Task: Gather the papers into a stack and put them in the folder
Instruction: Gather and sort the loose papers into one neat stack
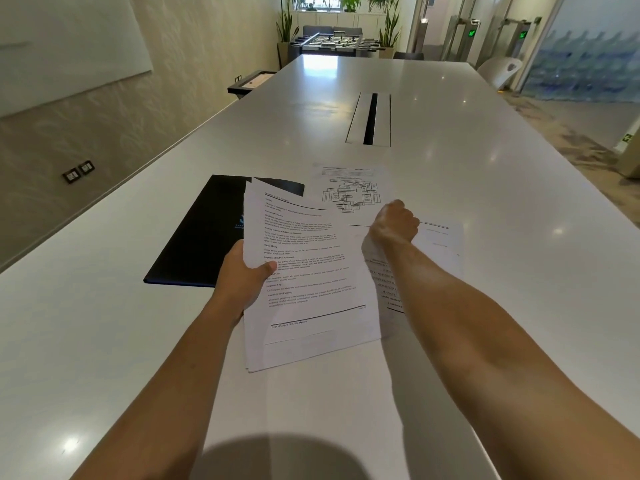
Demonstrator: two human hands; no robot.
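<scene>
Folder: I see the dark folder (pixel 204 233) lying closed and flat on the white table (pixel 485 237), left of centre in the frame. I cannot see any sheet inside it; its right part is covered by the stack I hold.
Stack of papers: a stack of papers (pixel 311 271) sits at frame centre, raised and tilted, its upper left corner over the folder. The top page is printed text with headings; edges of several sheets fan out along the left and bottom.
Diagram sheet: one loose diagram sheet (pixel 349 188) lies flat on the table above centre, just right of the folder, partly under the stack's top corner.
Right-hand sheet: another printed sheet (pixel 433 244) lies right of centre, its near end lifted where my right hand meets it.
Left hand: my left hand (pixel 242 275) grips the stack at its left edge, thumb pressed on the top page, fingers hidden beneath the sheets. Forearm comes up from the lower left.
Right hand: my right hand (pixel 394 221) is curled, knuckles up, at the sheet right of centre. It seems to pinch that sheet's edge, but the fingertips are hidden, so I cannot tell for sure. Forearm crosses from the lower right.
Table slot: a cable slot (pixel 370 119) sits farther up the table, above centre.
</scene>
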